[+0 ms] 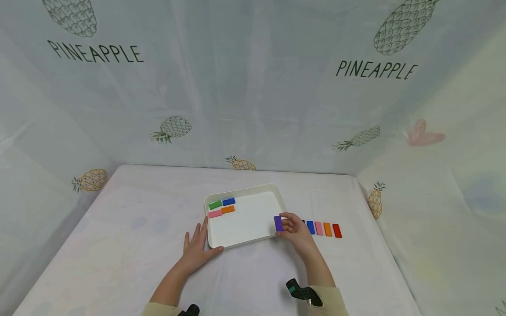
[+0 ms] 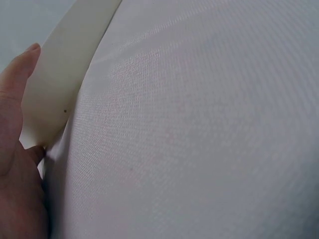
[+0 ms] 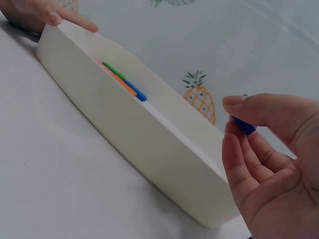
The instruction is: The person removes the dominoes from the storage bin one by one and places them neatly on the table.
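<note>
A purple rectangular block [image 1: 278, 223] is pinched between the thumb and fingers of my right hand [image 1: 295, 230], held over the right end of a white tray [image 1: 245, 239]. The right wrist view shows that hand [image 3: 279, 164] beside the tray wall [image 3: 124, 124]. My left hand [image 1: 195, 253] rests at the tray's near left corner with its fingers spread, thumb along the front rim. Inside the tray's left end lie a green block [image 1: 215, 205], a blue block [image 1: 229, 202], a pink block [image 1: 215, 213] and an orange block [image 1: 228, 210], in two rows.
Right of the tray, a row of blocks lies on the white tablecloth [image 1: 371, 272]: blue [image 1: 311, 227], pink [image 1: 319, 228], orange [image 1: 327, 229] and red [image 1: 337, 231], plus a dark one partly hidden by my right hand. A pineapple-print curtain [image 1: 253, 87] stands behind the table.
</note>
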`<control>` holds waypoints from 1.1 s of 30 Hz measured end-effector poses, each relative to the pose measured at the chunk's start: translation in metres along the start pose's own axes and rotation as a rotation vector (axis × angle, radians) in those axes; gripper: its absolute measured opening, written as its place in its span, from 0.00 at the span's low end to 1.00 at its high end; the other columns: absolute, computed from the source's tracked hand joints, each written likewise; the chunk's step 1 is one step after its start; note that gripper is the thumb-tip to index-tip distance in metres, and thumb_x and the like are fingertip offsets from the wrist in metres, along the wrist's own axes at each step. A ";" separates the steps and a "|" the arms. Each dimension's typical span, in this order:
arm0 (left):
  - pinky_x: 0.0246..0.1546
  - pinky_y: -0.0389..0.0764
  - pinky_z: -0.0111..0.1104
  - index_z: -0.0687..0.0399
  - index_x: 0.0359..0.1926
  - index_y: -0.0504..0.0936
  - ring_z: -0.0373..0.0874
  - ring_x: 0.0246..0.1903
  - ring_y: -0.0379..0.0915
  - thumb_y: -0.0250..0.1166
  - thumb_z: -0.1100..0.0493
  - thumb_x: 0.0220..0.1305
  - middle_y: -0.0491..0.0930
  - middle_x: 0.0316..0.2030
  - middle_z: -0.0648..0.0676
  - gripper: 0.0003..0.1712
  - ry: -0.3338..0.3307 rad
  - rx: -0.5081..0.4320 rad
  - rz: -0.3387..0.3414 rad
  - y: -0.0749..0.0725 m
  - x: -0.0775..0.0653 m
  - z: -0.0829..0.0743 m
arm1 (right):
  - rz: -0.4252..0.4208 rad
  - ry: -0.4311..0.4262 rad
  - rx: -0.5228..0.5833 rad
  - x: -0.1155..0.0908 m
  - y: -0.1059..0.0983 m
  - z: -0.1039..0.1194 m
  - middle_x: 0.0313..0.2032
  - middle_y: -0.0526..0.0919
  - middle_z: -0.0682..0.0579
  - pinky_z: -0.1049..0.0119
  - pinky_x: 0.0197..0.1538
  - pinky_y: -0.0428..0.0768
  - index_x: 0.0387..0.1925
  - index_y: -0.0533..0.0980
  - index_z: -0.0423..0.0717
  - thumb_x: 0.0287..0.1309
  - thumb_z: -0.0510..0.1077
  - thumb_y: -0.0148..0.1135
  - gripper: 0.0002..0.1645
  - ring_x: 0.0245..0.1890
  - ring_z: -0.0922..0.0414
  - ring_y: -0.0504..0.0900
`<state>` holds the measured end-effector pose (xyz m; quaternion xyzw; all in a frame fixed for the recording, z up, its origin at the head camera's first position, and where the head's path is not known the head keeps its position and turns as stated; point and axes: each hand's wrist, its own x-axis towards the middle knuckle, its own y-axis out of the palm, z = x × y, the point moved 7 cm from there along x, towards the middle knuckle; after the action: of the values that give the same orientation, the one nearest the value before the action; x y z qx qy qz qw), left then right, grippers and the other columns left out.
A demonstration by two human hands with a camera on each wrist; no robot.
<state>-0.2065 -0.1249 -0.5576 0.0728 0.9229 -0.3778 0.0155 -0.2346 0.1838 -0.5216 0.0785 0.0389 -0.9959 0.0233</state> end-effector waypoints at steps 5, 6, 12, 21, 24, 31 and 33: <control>0.66 0.24 0.60 0.57 0.77 0.41 0.64 0.73 0.34 0.70 0.39 0.53 0.49 0.73 0.67 0.64 0.003 0.003 -0.008 0.000 0.000 -0.001 | -0.066 0.013 -0.042 -0.008 -0.012 -0.007 0.44 0.79 0.44 0.70 0.44 0.81 0.62 0.72 0.43 0.52 0.29 0.69 0.34 0.43 0.52 0.78; 0.66 0.24 0.60 0.57 0.77 0.40 0.64 0.73 0.34 0.70 0.39 0.53 0.48 0.73 0.67 0.64 0.001 0.006 -0.007 0.000 0.000 -0.001 | -0.078 0.017 -0.048 -0.010 -0.014 -0.008 0.45 0.79 0.44 0.70 0.44 0.81 0.62 0.72 0.43 0.52 0.30 0.69 0.34 0.43 0.52 0.78; 0.66 0.24 0.60 0.57 0.77 0.41 0.64 0.73 0.34 0.71 0.39 0.52 0.49 0.73 0.67 0.64 -0.001 -0.003 -0.003 0.000 0.000 -0.002 | -0.142 0.040 -0.043 -0.020 -0.033 -0.017 0.46 0.80 0.44 0.71 0.45 0.81 0.62 0.73 0.45 0.53 0.30 0.69 0.33 0.43 0.52 0.80; 0.66 0.23 0.59 0.57 0.77 0.40 0.63 0.73 0.34 0.71 0.39 0.53 0.49 0.74 0.66 0.64 -0.016 0.007 0.002 0.001 0.001 0.002 | -0.193 0.049 -0.126 -0.031 -0.059 -0.027 0.50 0.80 0.42 0.73 0.42 0.80 0.62 0.72 0.43 0.52 0.32 0.70 0.34 0.44 0.52 0.78; 0.66 0.23 0.59 0.57 0.77 0.40 0.63 0.73 0.33 0.71 0.40 0.53 0.49 0.74 0.66 0.64 -0.012 0.003 0.005 0.001 0.002 0.002 | -0.213 0.065 -0.214 -0.032 -0.068 -0.033 0.49 0.81 0.43 0.73 0.41 0.80 0.61 0.73 0.46 0.53 0.34 0.71 0.33 0.44 0.52 0.78; 0.66 0.23 0.59 0.57 0.77 0.40 0.64 0.73 0.34 0.71 0.41 0.53 0.49 0.73 0.66 0.64 -0.002 0.000 0.000 0.001 0.002 0.002 | -0.220 0.068 -0.307 -0.034 -0.078 -0.044 0.47 0.82 0.45 0.72 0.37 0.80 0.61 0.72 0.46 0.53 0.35 0.71 0.33 0.42 0.52 0.77; 0.66 0.23 0.59 0.57 0.77 0.40 0.64 0.73 0.34 0.71 0.40 0.53 0.49 0.73 0.66 0.64 -0.002 -0.001 -0.003 0.001 0.002 0.002 | -0.226 0.063 -0.303 -0.034 -0.080 -0.046 0.46 0.81 0.44 0.72 0.37 0.80 0.60 0.72 0.45 0.53 0.35 0.71 0.33 0.41 0.52 0.76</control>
<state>-0.2083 -0.1259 -0.5599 0.0711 0.9232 -0.3773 0.0162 -0.1982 0.2682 -0.5553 0.1004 0.1980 -0.9719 -0.0785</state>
